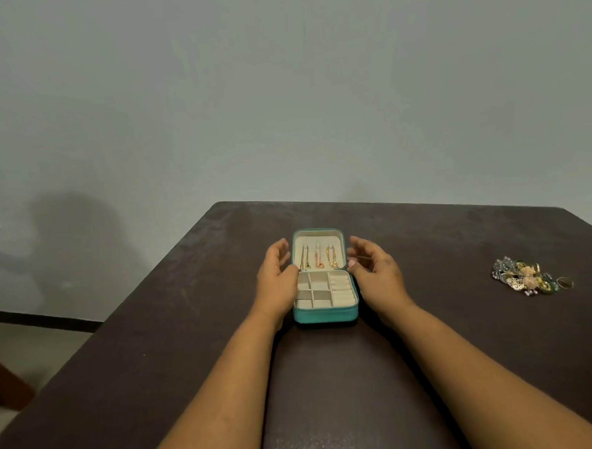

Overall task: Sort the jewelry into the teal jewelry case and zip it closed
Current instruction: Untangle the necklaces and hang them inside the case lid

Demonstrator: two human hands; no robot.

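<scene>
Presently, left fingers: curled loosely and spread apart on my left hand [277, 276], gripping nothing; the thumb tip rests against the left edge of the case near its hinge.
Right fingers: parted and half-bent on my right hand [376, 271], holding nothing; the thumb tip lies just beside the right edge of the case, though I cannot tell whether it touches.
Forearms: both bare, reaching in from the near edge of the table, one on each side of the case.
Teal jewelry case [325, 314]: lying open between my two hands, near the middle of the table, base flat, zip undone.
Lid [317, 235]: tilted up and back from the base, cream lining facing me.
Necklaces [318, 259]: three chains hanging side by side inside the lid, two gold and one pinkish in the middle.
Compartments [312, 294]: cream dividers on the left half of the base, no jewelry showing in them.
Ring rolls [342, 290]: cream padded rows on the right half of the base, bare.
Loose jewelry pile [525, 277]: heaped well apart from the case on the right side of the table; gold, silvery and pinkish pieces, too small to tell one from another.
Ring [565, 283]: a gold band lying at the right edge of that pile.
Table [330, 377]: dark brown, set against a pale wall [280, 87].
</scene>
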